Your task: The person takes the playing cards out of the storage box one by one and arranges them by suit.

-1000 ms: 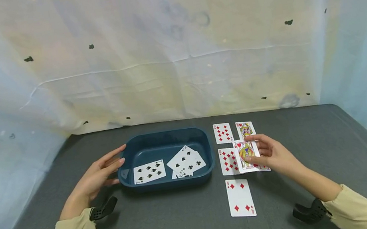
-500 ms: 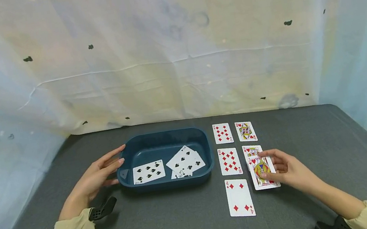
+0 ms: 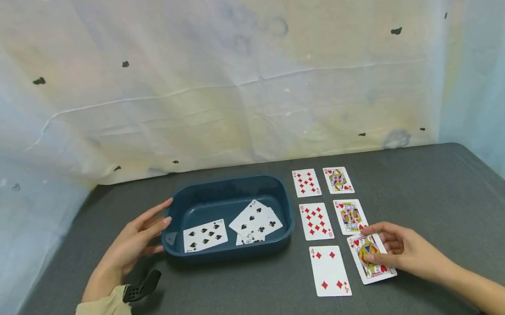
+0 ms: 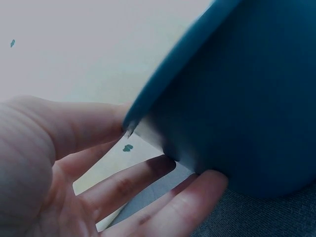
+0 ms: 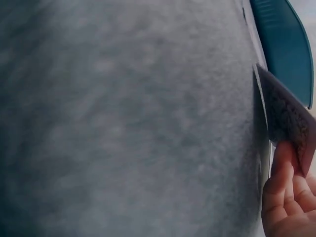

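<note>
My right hand pinches a jack of hearts between thumb and fingers, low over the table to the right of the four of diamonds. In the right wrist view the card tilts up from the cloth. Just beyond its top edge lies the king of hearts, with the queen of hearts farther back. My left hand touches the left end of a dark blue tray; its fairly straight fingers meet the outer wall in the left wrist view.
Inside the tray lie a seven of spades and several overlapping black-suit cards. Two more diamond cards, a nine and a ten, stand in a column right of the tray. A pale cloth backdrop hangs behind the table.
My right hand has carried the jack of hearts toward me and slightly right, from over the king to below it, uncovering the queen and king. The left hand and tray have stayed put.
</note>
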`<action>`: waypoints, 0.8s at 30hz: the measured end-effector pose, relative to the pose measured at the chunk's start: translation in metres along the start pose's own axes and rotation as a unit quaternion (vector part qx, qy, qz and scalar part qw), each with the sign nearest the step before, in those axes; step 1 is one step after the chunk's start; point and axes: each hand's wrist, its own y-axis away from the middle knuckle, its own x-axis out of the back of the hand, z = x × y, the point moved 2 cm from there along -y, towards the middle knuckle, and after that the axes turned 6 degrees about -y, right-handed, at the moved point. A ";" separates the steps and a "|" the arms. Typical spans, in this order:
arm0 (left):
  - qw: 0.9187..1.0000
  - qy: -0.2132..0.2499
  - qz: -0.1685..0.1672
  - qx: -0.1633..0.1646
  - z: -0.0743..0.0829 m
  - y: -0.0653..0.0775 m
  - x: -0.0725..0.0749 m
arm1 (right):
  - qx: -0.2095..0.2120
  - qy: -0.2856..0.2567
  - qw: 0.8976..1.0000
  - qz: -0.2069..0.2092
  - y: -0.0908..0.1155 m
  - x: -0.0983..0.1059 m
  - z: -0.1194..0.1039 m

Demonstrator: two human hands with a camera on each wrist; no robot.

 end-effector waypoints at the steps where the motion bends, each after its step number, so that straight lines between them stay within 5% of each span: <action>1: 1.000 0.001 0.000 0.000 0.000 0.000 0.000 | 0.003 0.007 1.000 0.001 0.001 0.000 0.000; 12: 1.000 0.009 0.001 -0.012 -0.002 0.001 0.001 | 0.051 0.156 0.986 0.016 0.003 -0.003 -0.003; 24: 1.000 0.010 -0.003 -0.007 -0.001 0.001 0.000 | 0.105 0.211 0.971 -0.025 0.003 -0.003 -0.004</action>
